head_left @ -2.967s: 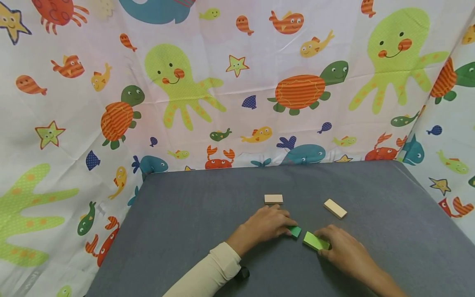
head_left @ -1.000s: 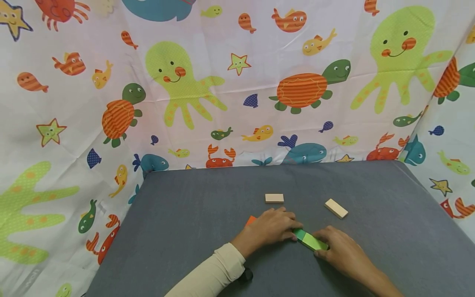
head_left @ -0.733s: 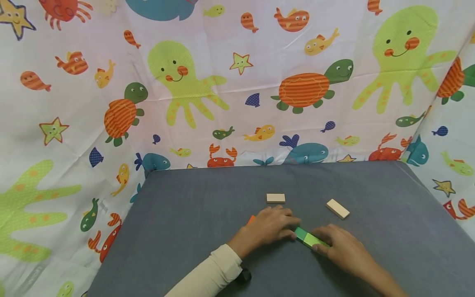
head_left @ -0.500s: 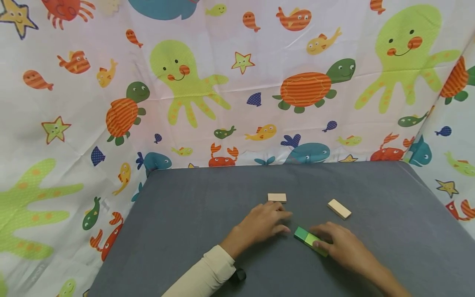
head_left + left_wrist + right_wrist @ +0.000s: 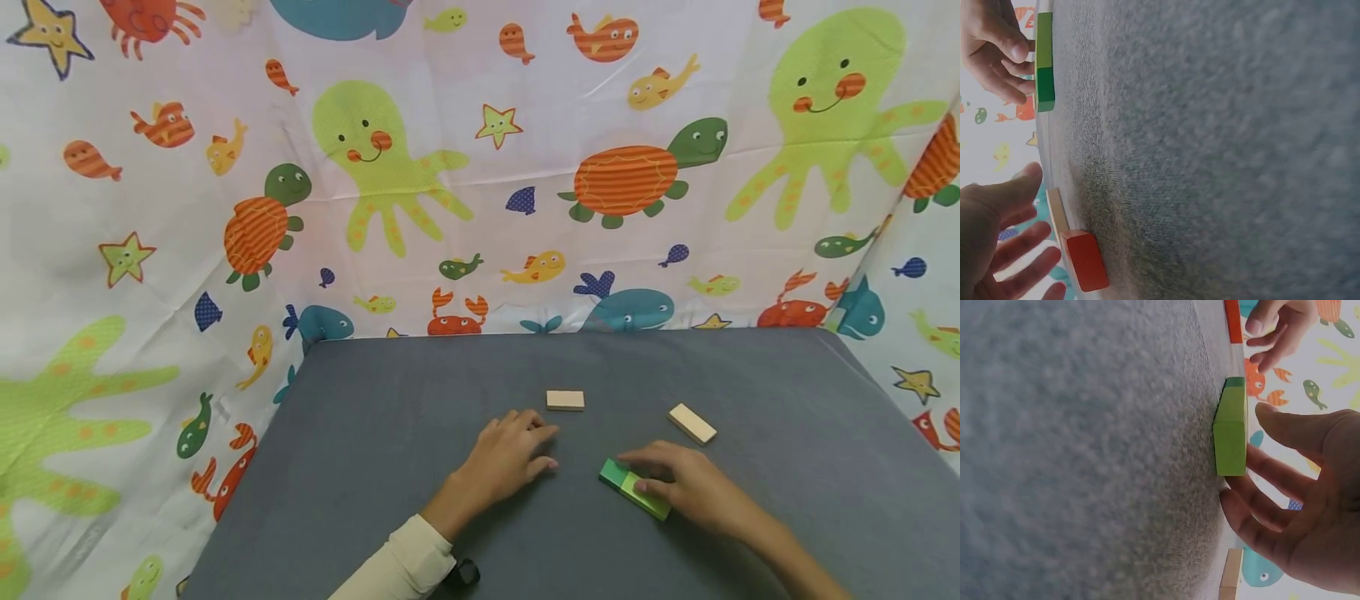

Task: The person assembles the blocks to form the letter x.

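A dark green block (image 5: 615, 473) and a light green block (image 5: 647, 498) lie end to end on the grey cloth. My right hand (image 5: 693, 483) hovers over the light green one with loose fingers; in the right wrist view its thumb (image 5: 1285, 428) stands apart from that block. To the left, my left hand (image 5: 498, 462) holds nothing, thumb and fingers spread. An orange-red block (image 5: 1087, 261) shows close by the left fingers in the left wrist view; in the head view the hand hides it.
Two plain wooden blocks lie farther back, one wooden block (image 5: 565, 401) beyond my left hand and another wooden block (image 5: 692, 424) beyond the right. The grey table (image 5: 360, 433) ends at a printed sea-animal curtain (image 5: 450, 167). A black wrist strap (image 5: 463, 575) sits by the left cuff.
The dark and light green blocks, apart at first, came together end to end. My left hand let go of the dark green block and moved left; the right fingers loosened from the light green one.
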Motion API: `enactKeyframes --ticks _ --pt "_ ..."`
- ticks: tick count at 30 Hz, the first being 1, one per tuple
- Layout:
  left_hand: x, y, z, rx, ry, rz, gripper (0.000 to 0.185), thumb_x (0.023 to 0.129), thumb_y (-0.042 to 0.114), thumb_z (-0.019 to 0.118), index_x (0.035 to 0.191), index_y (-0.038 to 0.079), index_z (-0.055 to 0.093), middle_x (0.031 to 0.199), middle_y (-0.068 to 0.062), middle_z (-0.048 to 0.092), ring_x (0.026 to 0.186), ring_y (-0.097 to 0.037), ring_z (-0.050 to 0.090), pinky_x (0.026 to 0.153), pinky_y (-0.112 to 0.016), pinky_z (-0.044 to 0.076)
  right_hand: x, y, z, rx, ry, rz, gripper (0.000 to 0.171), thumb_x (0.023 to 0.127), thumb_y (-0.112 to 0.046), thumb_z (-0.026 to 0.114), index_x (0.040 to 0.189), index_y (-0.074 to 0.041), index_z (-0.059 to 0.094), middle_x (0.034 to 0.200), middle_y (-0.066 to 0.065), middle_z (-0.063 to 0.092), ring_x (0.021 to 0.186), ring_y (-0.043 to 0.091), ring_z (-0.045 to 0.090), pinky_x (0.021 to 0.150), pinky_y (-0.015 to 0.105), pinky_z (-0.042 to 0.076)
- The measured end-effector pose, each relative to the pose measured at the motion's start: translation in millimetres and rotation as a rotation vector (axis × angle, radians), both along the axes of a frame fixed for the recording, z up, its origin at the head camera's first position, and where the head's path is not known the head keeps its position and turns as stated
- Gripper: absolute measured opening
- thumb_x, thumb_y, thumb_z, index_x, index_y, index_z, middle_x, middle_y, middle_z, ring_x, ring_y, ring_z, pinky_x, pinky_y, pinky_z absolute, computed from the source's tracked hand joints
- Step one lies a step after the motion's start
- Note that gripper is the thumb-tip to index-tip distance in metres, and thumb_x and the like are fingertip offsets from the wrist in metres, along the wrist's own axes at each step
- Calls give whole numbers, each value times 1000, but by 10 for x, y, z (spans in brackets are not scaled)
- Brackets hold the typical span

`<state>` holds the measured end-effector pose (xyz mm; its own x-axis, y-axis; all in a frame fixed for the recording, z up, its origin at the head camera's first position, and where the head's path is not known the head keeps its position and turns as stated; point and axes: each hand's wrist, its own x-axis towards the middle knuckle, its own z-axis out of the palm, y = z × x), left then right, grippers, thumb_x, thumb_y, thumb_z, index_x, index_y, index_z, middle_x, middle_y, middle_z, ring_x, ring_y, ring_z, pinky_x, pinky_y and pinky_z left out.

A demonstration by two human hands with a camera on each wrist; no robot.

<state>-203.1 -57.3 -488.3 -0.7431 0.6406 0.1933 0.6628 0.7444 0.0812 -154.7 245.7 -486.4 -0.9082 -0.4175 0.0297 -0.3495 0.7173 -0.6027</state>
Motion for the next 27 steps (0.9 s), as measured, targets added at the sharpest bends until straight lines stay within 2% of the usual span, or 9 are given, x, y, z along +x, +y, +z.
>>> enactKeyframes --ticks 8,14,19,27 --pt "87 -107 -21 64 -58 123 53 95 45 79 141 19 70 130 -1 66 113 -20 65 85 -40 53 -67 14 4 -62 -15 66 31 93 -16 81 124 -15 79 112 -5 75 87 -3 58 75 27 51" --pt "129 -167 -46 61 -102 210 58 95 44 80 144 17 67 131 -4 65 109 -22 64 78 -36 49 -111 18 15 -77 -34 89 31 94 -16 80 125 -13 78 113 -2 75 85 -4 57 73 25 50" --pt "161 -202 -80 74 -134 252 59 94 42 81 143 14 67 125 -7 65 99 -22 64 77 -40 54 -142 15 28 -82 -64 94 27 95 -15 79 122 -15 80 113 -2 76 87 -3 58 73 25 50" --pt "202 -225 -97 141 -268 306 62 98 44 75 148 11 62 123 -8 61 89 -15 53 73 -36 51 -158 -13 9 -70 -59 110 23 94 -13 80 117 -15 83 109 -4 76 88 -3 59 73 25 51"
